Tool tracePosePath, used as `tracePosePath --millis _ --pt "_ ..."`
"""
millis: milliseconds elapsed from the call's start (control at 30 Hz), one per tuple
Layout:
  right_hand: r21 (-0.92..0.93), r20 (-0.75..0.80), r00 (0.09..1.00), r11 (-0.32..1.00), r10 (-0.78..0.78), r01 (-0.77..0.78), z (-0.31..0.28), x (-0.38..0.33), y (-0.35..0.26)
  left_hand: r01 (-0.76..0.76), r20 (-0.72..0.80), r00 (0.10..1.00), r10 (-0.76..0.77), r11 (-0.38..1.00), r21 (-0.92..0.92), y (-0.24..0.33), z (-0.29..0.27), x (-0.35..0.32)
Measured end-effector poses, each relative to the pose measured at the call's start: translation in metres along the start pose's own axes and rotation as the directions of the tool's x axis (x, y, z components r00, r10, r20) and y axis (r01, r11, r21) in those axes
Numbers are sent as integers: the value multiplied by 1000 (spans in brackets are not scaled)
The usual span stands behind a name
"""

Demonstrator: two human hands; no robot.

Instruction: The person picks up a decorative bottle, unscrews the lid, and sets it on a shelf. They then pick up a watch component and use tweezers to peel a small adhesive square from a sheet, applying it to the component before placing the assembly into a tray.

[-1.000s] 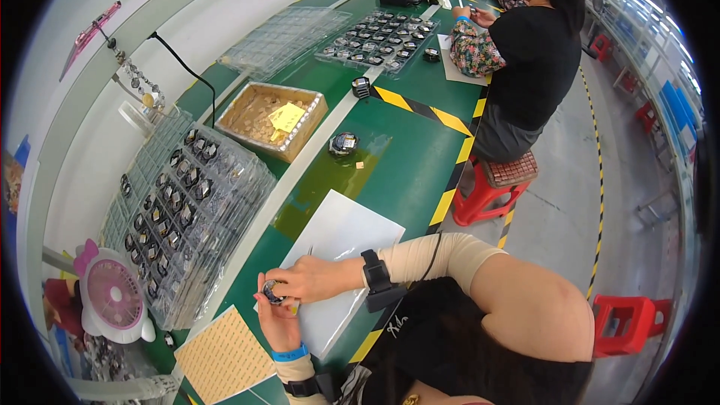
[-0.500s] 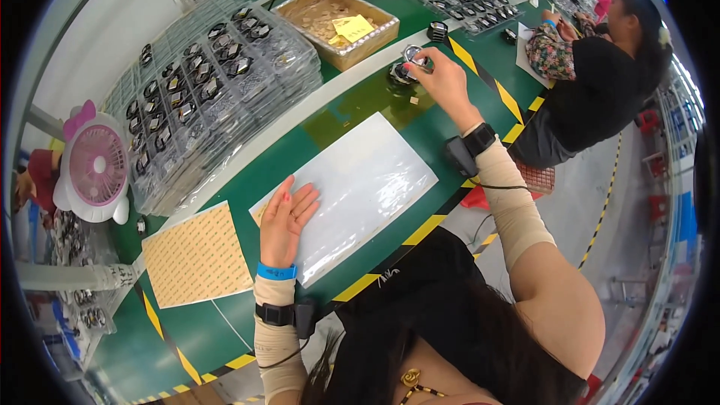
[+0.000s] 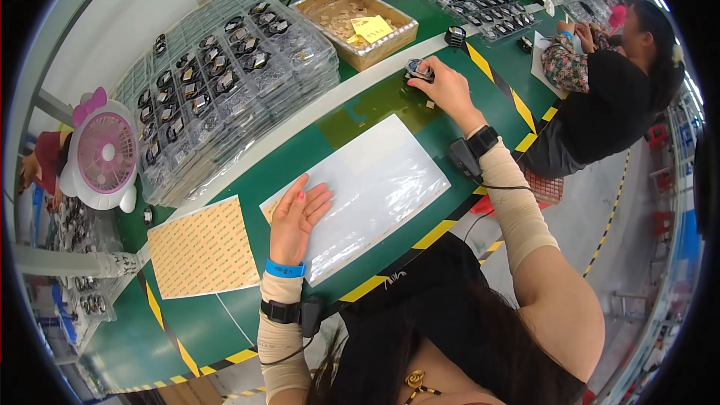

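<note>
Near the far side of the green bench, my right hand (image 3: 448, 91) pinches a small round silver-and-black part (image 3: 418, 69). It sits low at the bench, on or against other dark round parts that my fingers mostly hide. Yellowish see-through film (image 3: 341, 126) lies flat on the bench beside that spot. My left hand (image 3: 298, 217) is open, palm turned up and fingers loosely stretched, at the left end of a glossy white sheet (image 3: 375, 191). Nothing is held in it. To its left lies a tan sheet with a repeated print (image 3: 202, 247).
Stacked clear trays (image 3: 247, 97) with round black parts fill the far left. A shallow box (image 3: 405, 34) of small tan pieces stands behind the bench strip. A pink-and-white fan (image 3: 107, 154) stands at left. Another person (image 3: 611, 82) works at right; a black part (image 3: 454, 36) stands nearby.
My right hand has lowered the round part onto the dark parts below it. The left hand stays open over the sheet. The whole view has shifted slightly.
</note>
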State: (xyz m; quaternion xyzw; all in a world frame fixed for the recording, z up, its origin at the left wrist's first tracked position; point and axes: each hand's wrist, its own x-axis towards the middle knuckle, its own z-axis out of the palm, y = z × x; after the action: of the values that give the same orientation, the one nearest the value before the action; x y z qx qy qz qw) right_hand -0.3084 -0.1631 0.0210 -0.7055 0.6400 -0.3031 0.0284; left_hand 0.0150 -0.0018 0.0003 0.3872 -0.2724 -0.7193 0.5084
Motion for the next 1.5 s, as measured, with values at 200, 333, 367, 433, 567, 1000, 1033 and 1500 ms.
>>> tracePosePath --millis 200,333,367,433,567,1000,1033,1500 --pt "4 8 1000 1000 -7 7 5 2 4 -3 4 1000 3 1000 8 0 -1 -2" --pt "33 8 1000 999 25 -26 5 5 3 6 -6 1000 -6 1000 14 1 0 -3" --pt "35 5 999 999 32 -32 4 5 3 11 -3 1000 -11 1000 10 0 1 -3" --pt "37 1 999 999 37 -37 0 6 3 15 -2 1000 -15 1000 7 0 1 -2" --pt "75 64 985 983 161 -166 -9 11 4 17 -5 1000 -17 1000 6 -3 3 1" --pt "187 86 827 824 -556 535 17 -59 -108 -211 204 974 99 729 651 100 11 -29" --pt "206 136 785 792 -605 574 30 -74 -107 -214 123 970 208 507 835 121 4 -23" --pt "302 223 716 745 -661 594 44 -102 -112 642 -406 653 639 -182 745 233 -136 50"
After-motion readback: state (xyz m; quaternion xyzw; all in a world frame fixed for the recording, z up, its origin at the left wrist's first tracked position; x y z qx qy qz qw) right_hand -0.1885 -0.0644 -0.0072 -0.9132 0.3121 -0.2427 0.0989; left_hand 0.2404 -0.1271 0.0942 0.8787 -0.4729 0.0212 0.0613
